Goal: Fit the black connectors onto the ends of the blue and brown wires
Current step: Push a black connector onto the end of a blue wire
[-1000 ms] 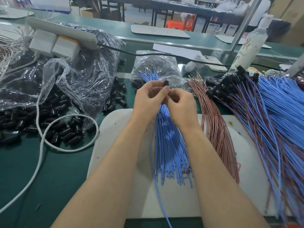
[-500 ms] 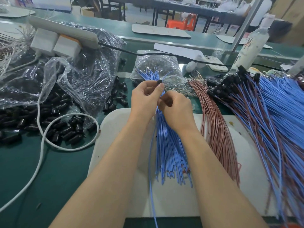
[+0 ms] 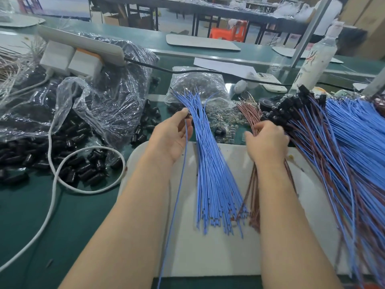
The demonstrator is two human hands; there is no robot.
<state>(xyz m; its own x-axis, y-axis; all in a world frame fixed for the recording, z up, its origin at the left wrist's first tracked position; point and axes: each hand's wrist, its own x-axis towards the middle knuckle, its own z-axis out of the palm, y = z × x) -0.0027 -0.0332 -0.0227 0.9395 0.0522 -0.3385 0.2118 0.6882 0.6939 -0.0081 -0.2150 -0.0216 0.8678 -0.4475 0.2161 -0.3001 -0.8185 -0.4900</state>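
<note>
Wire (image 3: 176,195), a single blue strand, hangs toward 6 o'clock from the left hand (image 3: 174,136), whose thumb and fingertips pinch its top end, where a small black connector (image 3: 189,115) shows, just at 9 o'clock of the loose blue wire bundle (image 3: 212,174) fanned on the white board (image 3: 208,253). The right hand (image 3: 267,143) lies curled over the brown wires (image 3: 253,197) at 3 o'clock of that bundle; whether it holds one cannot be told. Loose black connectors (image 3: 83,165) lie at 9 o'clock on the green table (image 3: 68,222), connector-tipped wires (image 3: 343,163) at 3 o'clock.
</note>
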